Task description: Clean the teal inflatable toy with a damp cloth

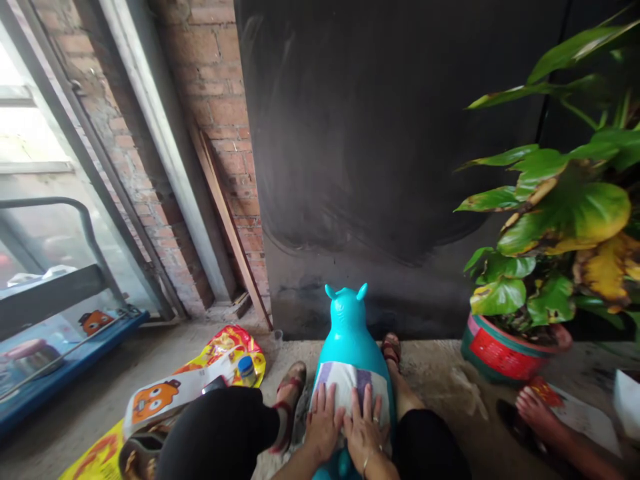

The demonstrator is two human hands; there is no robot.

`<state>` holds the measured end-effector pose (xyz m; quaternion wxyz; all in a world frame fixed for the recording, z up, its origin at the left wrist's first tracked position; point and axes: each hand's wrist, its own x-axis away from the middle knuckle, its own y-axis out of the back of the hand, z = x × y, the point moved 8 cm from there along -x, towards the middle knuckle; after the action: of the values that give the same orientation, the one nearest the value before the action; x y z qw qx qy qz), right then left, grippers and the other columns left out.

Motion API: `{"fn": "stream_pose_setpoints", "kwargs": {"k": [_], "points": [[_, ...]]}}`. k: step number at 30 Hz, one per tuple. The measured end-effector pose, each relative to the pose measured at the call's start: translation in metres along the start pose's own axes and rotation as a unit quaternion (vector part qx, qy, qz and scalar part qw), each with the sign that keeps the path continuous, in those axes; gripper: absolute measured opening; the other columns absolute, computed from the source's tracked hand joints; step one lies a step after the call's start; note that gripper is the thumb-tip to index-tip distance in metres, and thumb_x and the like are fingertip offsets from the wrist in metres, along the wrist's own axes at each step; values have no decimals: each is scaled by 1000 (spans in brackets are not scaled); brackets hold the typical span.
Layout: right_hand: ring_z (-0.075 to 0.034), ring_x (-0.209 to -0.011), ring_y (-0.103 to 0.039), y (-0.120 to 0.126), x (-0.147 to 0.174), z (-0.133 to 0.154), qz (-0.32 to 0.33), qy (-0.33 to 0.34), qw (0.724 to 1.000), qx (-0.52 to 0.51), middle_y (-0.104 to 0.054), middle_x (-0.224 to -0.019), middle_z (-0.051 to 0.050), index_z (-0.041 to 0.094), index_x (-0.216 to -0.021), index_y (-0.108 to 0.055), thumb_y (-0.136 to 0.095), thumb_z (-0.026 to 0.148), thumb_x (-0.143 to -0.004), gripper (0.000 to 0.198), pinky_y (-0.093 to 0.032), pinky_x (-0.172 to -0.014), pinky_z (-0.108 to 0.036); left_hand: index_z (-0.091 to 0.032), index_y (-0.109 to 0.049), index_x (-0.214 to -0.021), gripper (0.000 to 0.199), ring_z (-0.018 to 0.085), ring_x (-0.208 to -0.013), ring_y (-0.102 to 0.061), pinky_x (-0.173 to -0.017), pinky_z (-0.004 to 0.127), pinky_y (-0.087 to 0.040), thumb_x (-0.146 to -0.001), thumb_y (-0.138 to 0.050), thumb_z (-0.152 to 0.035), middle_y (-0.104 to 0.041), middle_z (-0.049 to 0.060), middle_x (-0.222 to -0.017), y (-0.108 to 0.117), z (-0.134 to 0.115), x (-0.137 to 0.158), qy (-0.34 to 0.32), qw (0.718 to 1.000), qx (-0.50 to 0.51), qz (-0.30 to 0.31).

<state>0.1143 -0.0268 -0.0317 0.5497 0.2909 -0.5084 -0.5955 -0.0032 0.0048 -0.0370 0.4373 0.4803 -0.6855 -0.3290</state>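
Note:
A turquoise animal-shaped ride-on toy with two small ears stands between my legs, its head toward the dark wall panel. Across its back lies a white cloth with purple stripes. My left hand rests flat on the cloth's left side, fingers stretched forward. Beside it, my right hand lies flat too, with a ring on a finger and a bracelet at the wrist. Both hands press on the cloth and grip nothing. Part of the toy's rear is hidden under my wrists.
A potted plant stands at the right, near another person's bare foot. To the left are a blue cart, yellow-red packaging and a blue-lidded jar. The dark panel rises ahead; a wooden plank leans on bricks.

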Motion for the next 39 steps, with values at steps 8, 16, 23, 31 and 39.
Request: {"fn": "stream_pose_setpoints", "kwargs": {"k": [8,16,23,31,39], "points": [[-37,-141,-9,-1,0,-2,-23,-3,1000,-14,-7,-156,-5,36,-144,-23,-29,41,-94,51,-32,-99,-66,-12,-21,-147,61,23,-145,-5,-117,37,-16,-93,-32,-39,-5,12,-158,-7,6,-13,-23,999,5,-34],[-36,-140,-17,-5,-13,-13,-66,-39,997,-1,-14,-156,-4,34,-144,-28,-24,44,-96,49,-34,-99,-64,-17,-24,-146,59,29,-144,-5,-117,46,-17,-93,-33,-40,-8,12,-158,-11,6,-18,3,999,19,-45],[-36,-140,-18,13,-68,-9,-74,-23,995,61,-16,-156,-5,34,-143,-30,-28,37,-95,48,-34,-98,-64,-25,-25,-146,58,28,-145,-5,-114,55,-21,-92,-34,-45,-7,7,-158,1,-5,-61,7,999,24,-29],[-34,-142,-8,26,-148,1,-63,-17,996,55,-5,-158,-3,37,-145,-19,-28,37,-95,51,-30,-101,-63,-26,-15,-148,63,28,-145,-1,-115,53,-18,-92,-34,-47,-3,6,-158,19,-12,-130,23,999,23,-18],[-37,-140,-17,6,-82,-6,-67,-32,993,92,-11,-157,-6,32,-145,-23,-24,50,-95,53,-34,-99,-64,-26,-18,-147,60,29,-145,-4,-113,57,-20,-91,-36,-38,-2,6,-157,12,-15,-85,-10,999,41,-22]]}}
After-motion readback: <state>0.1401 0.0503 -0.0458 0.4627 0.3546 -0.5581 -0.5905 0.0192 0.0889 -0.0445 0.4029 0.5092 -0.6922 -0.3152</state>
